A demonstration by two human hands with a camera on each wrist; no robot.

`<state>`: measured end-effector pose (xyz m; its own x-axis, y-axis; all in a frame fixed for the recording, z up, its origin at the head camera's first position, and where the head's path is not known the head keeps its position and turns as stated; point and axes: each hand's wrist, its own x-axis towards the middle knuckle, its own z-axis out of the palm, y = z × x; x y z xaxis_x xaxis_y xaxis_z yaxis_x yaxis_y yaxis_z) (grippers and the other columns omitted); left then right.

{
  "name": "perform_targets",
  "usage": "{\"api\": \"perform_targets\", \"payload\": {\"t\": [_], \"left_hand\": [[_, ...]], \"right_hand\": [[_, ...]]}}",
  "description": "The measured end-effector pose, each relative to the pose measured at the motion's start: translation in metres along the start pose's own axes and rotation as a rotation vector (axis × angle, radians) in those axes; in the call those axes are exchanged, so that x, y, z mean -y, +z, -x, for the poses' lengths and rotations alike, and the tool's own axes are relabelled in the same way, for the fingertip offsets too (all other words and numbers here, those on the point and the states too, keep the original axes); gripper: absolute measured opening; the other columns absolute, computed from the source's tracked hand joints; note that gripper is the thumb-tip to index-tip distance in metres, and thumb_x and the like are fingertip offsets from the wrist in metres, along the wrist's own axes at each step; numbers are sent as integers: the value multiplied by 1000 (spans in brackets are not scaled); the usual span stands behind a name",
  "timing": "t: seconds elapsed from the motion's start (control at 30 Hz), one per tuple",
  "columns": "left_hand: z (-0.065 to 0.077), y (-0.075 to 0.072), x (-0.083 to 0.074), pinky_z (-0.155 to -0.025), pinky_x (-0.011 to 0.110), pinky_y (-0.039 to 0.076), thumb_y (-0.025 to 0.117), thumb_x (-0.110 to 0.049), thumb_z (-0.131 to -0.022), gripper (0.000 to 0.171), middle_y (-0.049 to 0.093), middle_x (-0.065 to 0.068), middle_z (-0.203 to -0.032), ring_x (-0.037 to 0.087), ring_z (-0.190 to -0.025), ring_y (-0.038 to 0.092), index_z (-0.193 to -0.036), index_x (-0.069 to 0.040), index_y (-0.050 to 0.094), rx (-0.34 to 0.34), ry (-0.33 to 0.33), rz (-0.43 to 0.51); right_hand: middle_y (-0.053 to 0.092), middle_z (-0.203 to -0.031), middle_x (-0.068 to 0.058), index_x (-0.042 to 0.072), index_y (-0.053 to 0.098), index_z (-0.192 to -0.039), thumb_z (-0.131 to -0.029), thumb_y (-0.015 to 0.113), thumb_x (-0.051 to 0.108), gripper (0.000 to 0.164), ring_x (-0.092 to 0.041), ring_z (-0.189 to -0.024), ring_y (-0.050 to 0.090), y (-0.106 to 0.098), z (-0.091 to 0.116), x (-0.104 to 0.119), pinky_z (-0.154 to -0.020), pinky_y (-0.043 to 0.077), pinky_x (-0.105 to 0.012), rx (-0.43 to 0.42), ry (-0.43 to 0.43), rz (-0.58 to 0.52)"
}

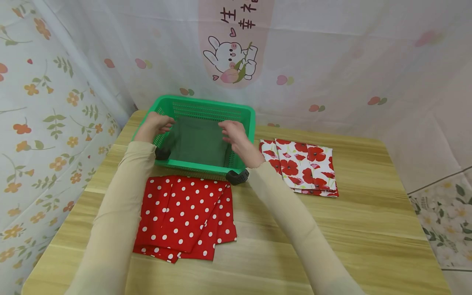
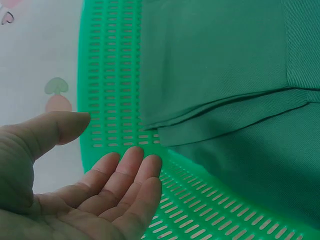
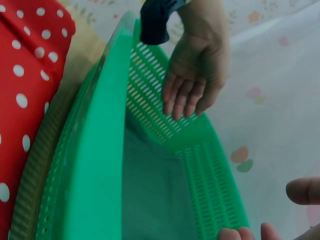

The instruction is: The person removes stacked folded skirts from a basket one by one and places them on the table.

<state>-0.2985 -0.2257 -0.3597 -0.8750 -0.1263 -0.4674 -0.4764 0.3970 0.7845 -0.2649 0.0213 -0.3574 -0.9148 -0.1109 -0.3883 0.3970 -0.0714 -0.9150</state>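
A folded dark green cloth (image 1: pixel 199 141) lies flat on the bottom of the green plastic basket (image 1: pixel 206 166). Over the basket's left side hovers my left hand (image 1: pixel 156 123), palm inward and fingers loosely bent, holding nothing. In the left wrist view its fingertips (image 2: pixel 131 155) overlap the slotted basket wall beside the cloth's layered folds. Above the right side is my right hand (image 1: pixel 236 133), its fingers relaxed with nothing in them. The right wrist view catches only a few of its fingertips at the lower right, while the left hand (image 3: pixel 195 75) shows opposite.
A red cloth with white dots (image 1: pixel 184 213), loosely folded, lies in front of the basket. To the right is a folded white cloth with red poppies (image 1: pixel 302 166). The wooden table (image 1: pixel 361 205) meets a printed curtain (image 1: pixel 317 61) behind.
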Motion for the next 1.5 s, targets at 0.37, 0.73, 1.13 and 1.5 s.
{"api": "perform_targets", "payload": {"t": [0.37, 0.73, 1.13, 1.5], "left_hand": [[-1, 11, -5, -90, 33, 43, 50, -16, -95, 69, 37, 25, -142, 32, -119, 49, -145, 8, 9, -30, -84, -5], [-14, 11, 5, -111, 46, 22, 44, -21, -96, 69, 16, 32, -148, 44, -136, 21, -144, 12, 6, 99, -178, -205], [-114, -4, 61, -99, 50, 38, 52, -43, -91, 84, 19, 29, -149, 45, -131, 29, -147, 4, 11, 183, -186, -332], [-14, 13, 11, -109, 45, 27, 35, -22, -97, 66, 13, 33, -148, 44, -133, 24, -144, 12, 3, 202, -204, -329]], "right_hand": [[29, -149, -9, 4, 37, -140, -94, 55, 18, 52, -27, -133, 32, 0, -21, -5, -104, 36, -40, -100, 88, 121], [16, -154, -10, 5, 19, -148, -91, 56, 20, 69, -29, -140, 16, -5, -34, -16, -110, 25, -43, -108, 183, 124], [21, -151, -6, 11, 39, -142, -94, 49, 28, 52, -27, -129, 28, -12, -22, -19, -103, 35, -48, -37, 248, 170], [18, -154, -8, 15, 42, -141, -92, 53, 31, 52, -33, -137, 21, -16, -27, -24, -102, 32, -58, -11, 297, 190]]}}
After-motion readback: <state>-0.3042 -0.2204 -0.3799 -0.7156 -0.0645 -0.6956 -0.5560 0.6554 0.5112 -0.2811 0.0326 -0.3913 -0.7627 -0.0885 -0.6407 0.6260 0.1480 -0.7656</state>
